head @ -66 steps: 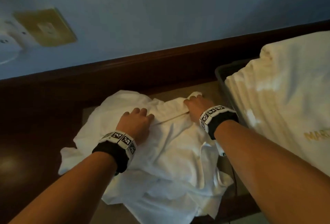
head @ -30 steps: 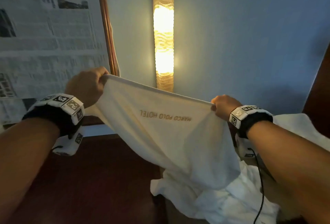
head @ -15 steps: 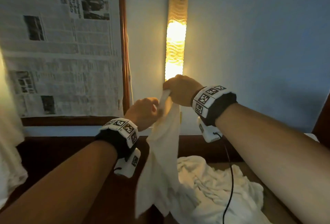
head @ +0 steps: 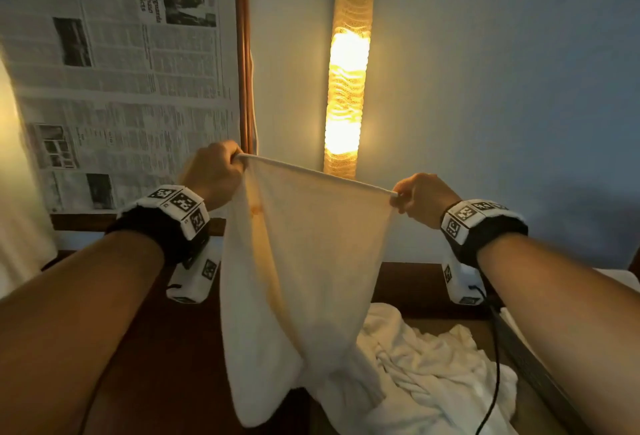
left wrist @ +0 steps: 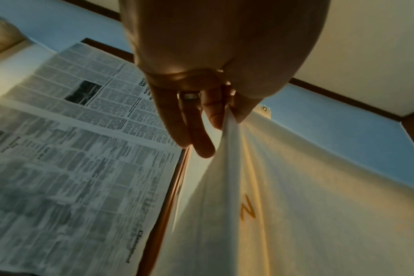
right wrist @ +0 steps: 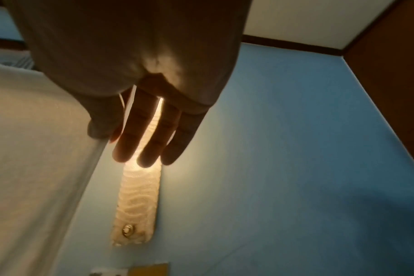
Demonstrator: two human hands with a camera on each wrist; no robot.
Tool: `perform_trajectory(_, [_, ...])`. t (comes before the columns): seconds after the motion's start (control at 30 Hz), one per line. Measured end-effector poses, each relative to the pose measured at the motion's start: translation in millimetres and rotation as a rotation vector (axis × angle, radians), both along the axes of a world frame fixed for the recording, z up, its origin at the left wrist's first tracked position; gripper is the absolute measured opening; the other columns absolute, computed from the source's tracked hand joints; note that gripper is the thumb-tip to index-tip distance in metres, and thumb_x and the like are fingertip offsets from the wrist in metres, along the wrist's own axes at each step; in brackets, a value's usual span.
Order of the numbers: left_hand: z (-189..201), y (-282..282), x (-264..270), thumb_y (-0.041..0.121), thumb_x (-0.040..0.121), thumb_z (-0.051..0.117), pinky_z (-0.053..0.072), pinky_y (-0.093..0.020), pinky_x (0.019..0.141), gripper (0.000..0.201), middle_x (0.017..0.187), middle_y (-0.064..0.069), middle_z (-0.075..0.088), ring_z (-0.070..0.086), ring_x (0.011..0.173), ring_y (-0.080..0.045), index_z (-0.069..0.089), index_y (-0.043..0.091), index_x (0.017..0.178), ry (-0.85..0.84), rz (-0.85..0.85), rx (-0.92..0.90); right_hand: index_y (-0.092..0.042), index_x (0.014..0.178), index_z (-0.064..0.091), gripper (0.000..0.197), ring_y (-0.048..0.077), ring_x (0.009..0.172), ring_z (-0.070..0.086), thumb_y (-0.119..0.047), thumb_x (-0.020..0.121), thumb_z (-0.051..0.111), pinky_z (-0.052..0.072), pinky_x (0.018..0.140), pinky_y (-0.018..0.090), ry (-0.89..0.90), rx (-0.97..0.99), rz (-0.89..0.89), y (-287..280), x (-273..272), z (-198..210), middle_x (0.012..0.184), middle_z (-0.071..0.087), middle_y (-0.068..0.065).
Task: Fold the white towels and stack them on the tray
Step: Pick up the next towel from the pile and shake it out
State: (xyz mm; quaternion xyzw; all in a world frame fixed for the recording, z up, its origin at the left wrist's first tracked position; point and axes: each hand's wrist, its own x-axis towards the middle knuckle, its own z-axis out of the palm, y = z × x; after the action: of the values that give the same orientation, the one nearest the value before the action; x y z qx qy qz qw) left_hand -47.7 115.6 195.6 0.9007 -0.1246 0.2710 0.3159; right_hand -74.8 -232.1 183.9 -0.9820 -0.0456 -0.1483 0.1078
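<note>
Both hands pinched the top hem of one white towel (head: 304,261) and held it up in the air, stretched taut between them. The left hand (head: 213,174) gripped its corner between thumb and forefinger, higher and closer to the wall; from the left wrist view the other fingers (left wrist: 189,130) of that hand pointed out loosely past the cloth, one wearing a ring (left wrist: 189,96). The right hand (head: 424,199) pinched the opposite corner a little lower, its remaining fingers (right wrist: 151,142) extended against the glow of the wall lamp (head: 346,88). The towel hung down from the hem in a narrowing drape, its lower end near a crumpled pile of white towels (head: 426,375) lying on the dark wooden surface (head: 166,348) below. Some gold lettering (left wrist: 247,210) showed on the fabric near the left hand, too partial to read. Each wrist wore a black band with white marker blocks (head: 176,204). A framed newspaper page (head: 121,81) hung on the wall to the left of the lamp, and the wall itself was pale blue (head: 502,88).
</note>
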Motion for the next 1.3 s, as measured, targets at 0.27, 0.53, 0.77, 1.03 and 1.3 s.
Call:
perform_trajectory(0.27, [-24.7,4.8,7.7,0.037,0.088,0.072,0.052,-0.034,0.075,0.02,0.094,-0.002,0.069,0.065,0.083,-0.018,0.059,0.025,0.098,0.247,-0.155,0.233,-0.01,0.092,0.069,0.018,0.018,0.08,0.06,-0.001,0.088,0.054,0.053,0.077,0.036,-0.32,0.281,0.283,112.6,11.1,16.8,0.086,0.061,-0.001])
perform_trajectory(0.53, [-30.2,39.0,0.0,0.023,0.102,0.056,0.05,-0.025,0.065,0.021,0.085,-0.007,0.068,0.064,0.068,-0.01,0.067,0.005,0.099,0.015,-0.488,-0.079,-0.01,0.103,0.062,0.012,0.012,0.086,0.053,-0.018,0.099,0.054,0.04,0.072,0.017,-0.345,0.31,0.262,222.1,-4.4,20.6,0.097,0.06,0.0])
perform_trajectory(0.77, [6.0,113.9,-13.3,0.023,0.102,0.054,0.048,-0.012,0.061,0.023,0.082,-0.004,0.068,0.064,0.068,-0.005,0.071,0.008,0.1,-0.018,-0.548,-0.195,-0.023,0.077,0.06,0.021,0.004,0.062,0.05,-0.03,0.098,0.058,0.039,0.062,0.021,-0.261,0.358,0.266,292.8,-26.0,9.0,0.07,0.056,-0.007])
perform_trajectory(1.03, [25.5,169.8,-37.0,0.021,0.103,0.054,0.043,-0.008,0.051,0.023,0.08,-0.006,0.067,0.06,0.062,-0.003,0.072,0.012,0.092,-0.104,-0.527,-0.177,-0.018,0.066,0.061,0.033,0.02,0.064,0.055,-0.025,0.097,0.053,0.046,0.067,0.035,-0.159,0.331,0.034,305.7,-20.3,-64.2,0.067,0.059,0.003])
perform_trajectory(1.3, [44.0,210.3,-35.2,0.026,0.105,0.05,0.043,-0.008,0.053,0.032,0.073,0.006,0.056,0.053,0.057,0.009,0.06,0.026,0.075,-0.192,-0.44,-0.351,-0.019,0.078,0.068,0.023,0.026,0.08,0.064,-0.019,0.097,0.055,0.051,0.074,0.035,-0.056,0.316,-0.156,251.1,-21.7,-94.7,0.081,0.068,0.005])
